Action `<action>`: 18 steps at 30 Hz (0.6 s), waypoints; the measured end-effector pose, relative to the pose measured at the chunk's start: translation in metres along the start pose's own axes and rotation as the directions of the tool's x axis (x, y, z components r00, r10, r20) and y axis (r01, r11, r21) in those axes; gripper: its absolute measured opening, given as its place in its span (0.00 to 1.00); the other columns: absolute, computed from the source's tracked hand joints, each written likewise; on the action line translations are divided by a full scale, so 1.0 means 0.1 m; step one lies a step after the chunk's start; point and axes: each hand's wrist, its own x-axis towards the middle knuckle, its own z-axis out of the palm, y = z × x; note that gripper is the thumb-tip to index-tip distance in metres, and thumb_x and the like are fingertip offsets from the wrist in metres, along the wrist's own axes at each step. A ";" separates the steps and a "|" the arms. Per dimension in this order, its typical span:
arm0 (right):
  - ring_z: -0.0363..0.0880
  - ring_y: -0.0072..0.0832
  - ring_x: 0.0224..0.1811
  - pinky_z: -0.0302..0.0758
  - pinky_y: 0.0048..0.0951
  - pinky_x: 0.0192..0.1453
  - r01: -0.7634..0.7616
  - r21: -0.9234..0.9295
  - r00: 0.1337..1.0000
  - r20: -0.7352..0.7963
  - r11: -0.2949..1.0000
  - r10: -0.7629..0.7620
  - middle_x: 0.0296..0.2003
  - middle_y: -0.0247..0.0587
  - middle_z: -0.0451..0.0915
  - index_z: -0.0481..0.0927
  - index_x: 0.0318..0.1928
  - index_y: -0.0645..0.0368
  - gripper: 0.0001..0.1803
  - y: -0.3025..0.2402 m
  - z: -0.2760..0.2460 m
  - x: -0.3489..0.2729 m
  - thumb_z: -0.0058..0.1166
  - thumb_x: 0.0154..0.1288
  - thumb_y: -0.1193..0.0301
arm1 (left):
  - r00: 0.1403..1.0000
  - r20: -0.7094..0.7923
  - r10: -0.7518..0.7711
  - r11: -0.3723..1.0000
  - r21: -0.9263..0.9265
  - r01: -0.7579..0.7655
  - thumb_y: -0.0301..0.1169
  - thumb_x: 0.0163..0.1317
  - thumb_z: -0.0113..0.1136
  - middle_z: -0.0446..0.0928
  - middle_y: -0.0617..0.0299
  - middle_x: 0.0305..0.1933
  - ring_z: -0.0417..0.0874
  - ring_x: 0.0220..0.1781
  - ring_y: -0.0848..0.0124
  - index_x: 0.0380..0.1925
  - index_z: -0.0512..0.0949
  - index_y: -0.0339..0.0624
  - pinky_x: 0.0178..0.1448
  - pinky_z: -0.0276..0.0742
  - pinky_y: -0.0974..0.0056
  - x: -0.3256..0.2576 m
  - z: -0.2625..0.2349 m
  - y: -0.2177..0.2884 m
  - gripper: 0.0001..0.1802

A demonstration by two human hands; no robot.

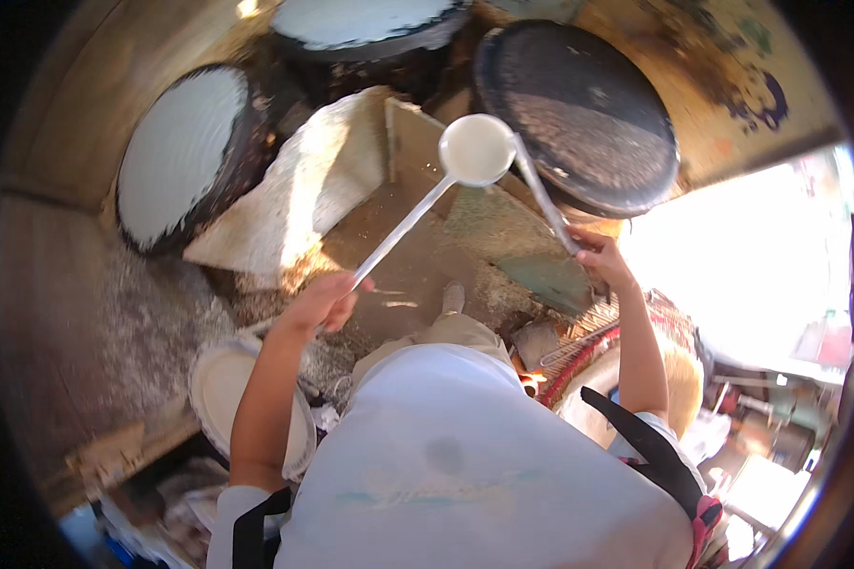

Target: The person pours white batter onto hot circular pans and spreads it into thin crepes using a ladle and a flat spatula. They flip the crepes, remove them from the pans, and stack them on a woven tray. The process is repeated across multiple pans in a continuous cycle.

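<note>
My left hand (324, 302) grips the long handle of a ladle (410, 220), whose round bowl is held out ahead of me with something pale in it. In my right hand (600, 254) is a narrow, flat grey stick-like tool (541, 197); its far end meets or overlaps the rim of the ladle's bowl. Just beyond the tool lies a round black griddle (588, 104) with a dark surface. Two more round griddles, one at the far left (185, 152) and one at the top middle (365, 17), are covered by a white layer with ragged edges.
Pale boards (304, 180) lean below the griddles. My shoe (454, 297) shows on the dirt floor (399, 275). A pale round tray (220, 394) stands by my left arm. Right of me are a red-edged woven basket (579, 375) and a bright opening (740, 256).
</note>
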 end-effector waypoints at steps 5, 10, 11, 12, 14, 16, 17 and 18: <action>0.77 0.19 0.37 0.75 0.20 0.37 -0.245 -0.441 0.807 -0.586 0.864 -0.071 0.46 0.41 0.78 0.71 0.54 0.65 0.32 0.73 -0.79 -0.10 0.67 0.46 0.73 | 0.995 0.028 0.099 0.934 0.343 -0.103 0.38 0.65 0.48 0.61 0.71 0.13 0.58 0.11 0.82 0.33 0.73 0.40 0.15 0.55 0.72 1.90 0.77 0.58 0.13; 0.80 0.31 0.40 0.75 0.34 0.44 -0.420 -0.426 0.735 -0.678 0.802 0.025 0.43 0.47 0.79 0.69 0.59 0.47 0.33 0.96 -0.55 0.05 0.59 0.54 0.52 | 0.847 0.041 0.531 0.400 0.868 -0.293 0.37 0.64 0.50 0.66 0.64 0.15 0.67 0.18 0.73 0.29 0.75 0.40 0.25 0.61 0.65 2.74 1.32 0.89 0.12; 0.80 0.33 0.40 0.75 0.36 0.45 -0.497 -0.636 0.810 -0.584 0.590 0.053 0.43 0.46 0.79 0.67 0.61 0.39 0.32 0.97 -0.54 0.08 0.57 0.55 0.50 | 0.786 0.071 0.614 0.341 0.874 -0.345 0.36 0.64 0.51 0.68 0.62 0.16 0.68 0.18 0.70 0.31 0.76 0.40 0.25 0.62 0.65 2.79 1.40 0.94 0.11; 0.80 0.35 0.41 0.75 0.37 0.45 -0.555 -0.572 0.739 -0.673 0.604 0.041 0.42 0.46 0.79 0.66 0.60 0.36 0.32 0.96 -0.60 0.08 0.56 0.55 0.49 | 0.739 0.082 0.669 0.288 0.888 -0.359 0.36 0.63 0.51 0.69 0.59 0.16 0.69 0.18 0.68 0.33 0.76 0.41 0.25 0.63 0.65 2.82 1.46 0.98 0.10; 0.80 0.37 0.42 0.74 0.39 0.47 -0.556 -0.478 0.711 -0.697 0.680 0.092 0.41 0.46 0.79 0.66 0.60 0.31 0.30 0.91 -0.76 0.07 0.55 0.56 0.49 | 0.707 0.077 0.703 0.230 0.916 -0.328 0.35 0.62 0.52 0.74 0.51 0.21 0.75 0.22 0.59 0.42 0.76 0.42 0.27 0.67 0.62 2.79 1.55 1.07 0.12; 0.79 0.37 0.45 0.75 0.37 0.47 -0.586 -0.246 0.532 -0.836 0.772 0.137 0.44 0.46 0.80 0.69 0.59 0.41 0.30 0.80 -0.92 0.06 0.57 0.56 0.51 | 0.654 0.096 0.751 0.182 0.921 -0.344 0.37 0.62 0.52 0.74 0.53 0.21 0.76 0.25 0.55 0.42 0.76 0.46 0.28 0.68 0.57 2.75 1.64 1.18 0.12; 0.80 0.38 0.45 0.76 0.37 0.46 -0.513 -0.129 0.417 -0.902 0.849 0.115 0.45 0.47 0.79 0.71 0.58 0.45 0.30 0.74 -0.95 0.05 0.58 0.56 0.52 | 0.594 0.119 0.796 0.137 0.920 -0.368 0.39 0.62 0.51 0.75 0.54 0.21 0.77 0.26 0.53 0.41 0.76 0.47 0.29 0.69 0.55 2.73 1.68 1.24 0.12; 0.80 0.39 0.45 0.77 0.36 0.44 -0.488 -0.085 0.392 -0.911 0.869 0.132 0.46 0.47 0.78 0.72 0.56 0.51 0.30 0.67 -0.92 0.09 0.59 0.55 0.53 | 0.535 0.160 0.829 0.081 0.914 -0.398 0.37 0.61 0.53 0.75 0.54 0.21 0.77 0.26 0.54 0.41 0.76 0.47 0.28 0.69 0.55 2.72 1.73 1.29 0.11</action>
